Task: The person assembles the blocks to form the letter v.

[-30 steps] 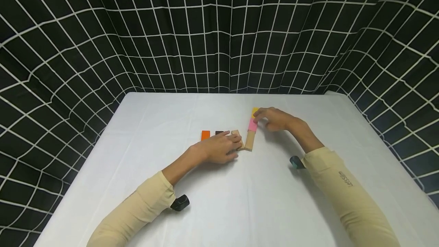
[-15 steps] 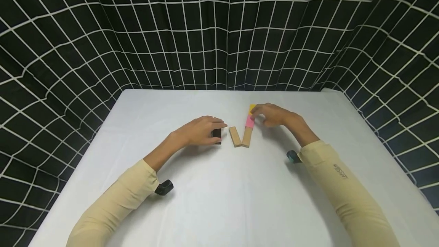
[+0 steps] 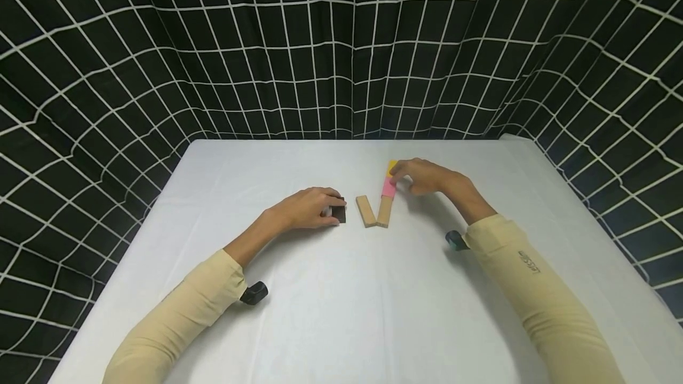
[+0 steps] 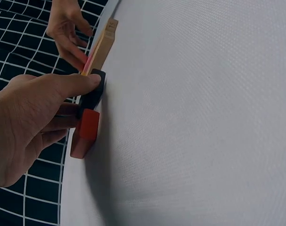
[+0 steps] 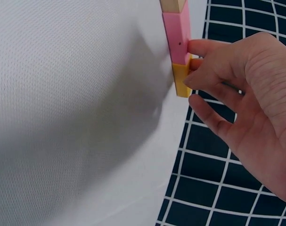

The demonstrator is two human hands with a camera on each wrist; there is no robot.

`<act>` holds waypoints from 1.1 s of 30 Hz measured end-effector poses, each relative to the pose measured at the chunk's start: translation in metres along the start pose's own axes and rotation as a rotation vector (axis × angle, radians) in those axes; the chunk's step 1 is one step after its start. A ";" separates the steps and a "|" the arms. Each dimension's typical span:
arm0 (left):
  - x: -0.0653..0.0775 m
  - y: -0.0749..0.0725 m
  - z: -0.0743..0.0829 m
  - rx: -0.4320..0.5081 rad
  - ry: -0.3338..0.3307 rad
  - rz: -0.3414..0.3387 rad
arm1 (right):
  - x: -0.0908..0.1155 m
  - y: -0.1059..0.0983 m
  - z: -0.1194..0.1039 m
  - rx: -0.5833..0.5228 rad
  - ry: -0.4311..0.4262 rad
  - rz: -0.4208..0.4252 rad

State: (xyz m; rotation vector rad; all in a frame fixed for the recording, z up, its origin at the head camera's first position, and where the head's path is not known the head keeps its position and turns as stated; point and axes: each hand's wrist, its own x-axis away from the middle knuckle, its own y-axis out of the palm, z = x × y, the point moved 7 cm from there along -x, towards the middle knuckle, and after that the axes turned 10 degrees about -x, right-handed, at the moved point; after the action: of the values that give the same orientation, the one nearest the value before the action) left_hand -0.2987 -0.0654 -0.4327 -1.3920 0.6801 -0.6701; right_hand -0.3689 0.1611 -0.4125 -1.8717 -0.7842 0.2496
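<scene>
My left hand pinches a black block, thumb at its near end and fingers over the far end. In the left wrist view an orange-red block stands right beside the black block; my hand hides it in the head view. Farther right, two plain wooden blocks lie in a V, their near ends meeting. From the right one, a pink block and a yellow block continue the line away from me. My right hand rests its relaxed fingertips against the sides of the pink and yellow blocks.
A white cloth covers the table. Black curtains with a white grid stand around its back and sides. Small black cameras stick out beneath both sleeves.
My left hand has left the wooden blocks, moved left to the black block and gripped it, covering the orange-red block. My right hand stays at the pink and yellow blocks; the head view shifted slightly.
</scene>
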 end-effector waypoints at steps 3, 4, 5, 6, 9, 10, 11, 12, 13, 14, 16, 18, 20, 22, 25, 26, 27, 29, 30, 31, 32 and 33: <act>0.001 0.001 -0.001 0.007 -0.006 -0.001 | -0.001 0.000 0.001 0.002 0.005 -0.004; 0.000 0.001 -0.001 0.008 -0.007 -0.002 | -0.001 0.000 0.001 0.002 0.006 -0.004; 0.000 0.002 -0.001 0.007 -0.006 -0.003 | -0.001 0.000 0.001 0.003 0.007 -0.003; 0.000 0.001 -0.001 0.004 -0.005 0.000 | -0.001 0.000 0.001 0.003 0.004 -0.002; 0.001 0.001 -0.002 -0.002 -0.003 0.014 | -0.001 -0.001 0.000 0.004 -0.006 0.002; 0.002 0.001 -0.003 -0.001 -0.003 0.020 | -0.001 -0.001 -0.001 0.002 -0.009 0.001; 0.003 0.000 -0.004 0.000 -0.003 0.024 | -0.001 -0.001 -0.002 0.001 -0.012 0.001; 0.004 0.000 -0.004 0.003 -0.002 0.031 | -0.002 -0.001 -0.002 0.001 -0.012 -0.001; 0.005 0.000 -0.005 0.005 -0.003 0.035 | -0.002 -0.001 -0.002 -0.001 -0.009 -0.003; 0.006 0.000 -0.005 0.008 -0.005 0.037 | -0.002 -0.001 -0.003 -0.002 -0.008 -0.005; 0.007 -0.002 -0.005 0.015 -0.011 0.043 | -0.001 0.000 -0.003 -0.003 -0.008 -0.004; 0.008 -0.004 -0.006 0.016 -0.018 0.049 | -0.001 0.000 -0.002 -0.002 -0.006 -0.002; 0.007 -0.007 -0.006 0.012 -0.023 0.052 | 0.000 -0.001 -0.002 -0.001 -0.010 0.002; 0.007 -0.010 -0.007 0.005 -0.025 0.060 | 0.000 -0.001 -0.002 0.002 -0.011 0.005; 0.005 -0.015 -0.008 -0.002 -0.026 0.071 | 0.000 -0.002 -0.004 0.004 -0.014 0.007; 0.005 -0.016 -0.009 -0.005 -0.027 0.072 | -0.001 -0.002 -0.004 0.004 -0.012 0.006; 0.004 -0.016 -0.010 -0.004 -0.031 0.071 | -0.001 -0.001 -0.004 0.005 -0.012 0.005; 0.003 -0.016 -0.011 -0.003 -0.039 0.065 | -0.001 -0.001 -0.004 0.007 -0.006 0.003; 0.002 -0.017 -0.011 -0.003 -0.044 0.062 | -0.001 0.000 -0.004 0.007 -0.004 0.002; 0.001 -0.017 -0.012 0.003 -0.050 0.058 | -0.002 0.000 -0.003 0.008 0.000 0.001; 0.000 -0.017 -0.012 0.009 -0.055 0.056 | -0.002 0.000 -0.003 0.011 0.002 0.000; -0.001 -0.018 -0.012 0.015 -0.059 0.056 | -0.002 0.001 -0.003 0.012 0.003 -0.001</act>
State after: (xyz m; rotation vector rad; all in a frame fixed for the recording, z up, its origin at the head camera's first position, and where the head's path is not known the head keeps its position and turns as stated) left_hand -0.3092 -0.0731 -0.4151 -1.3693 0.6633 -0.5864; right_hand -0.3690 0.1578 -0.4124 -1.8595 -0.7799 0.2502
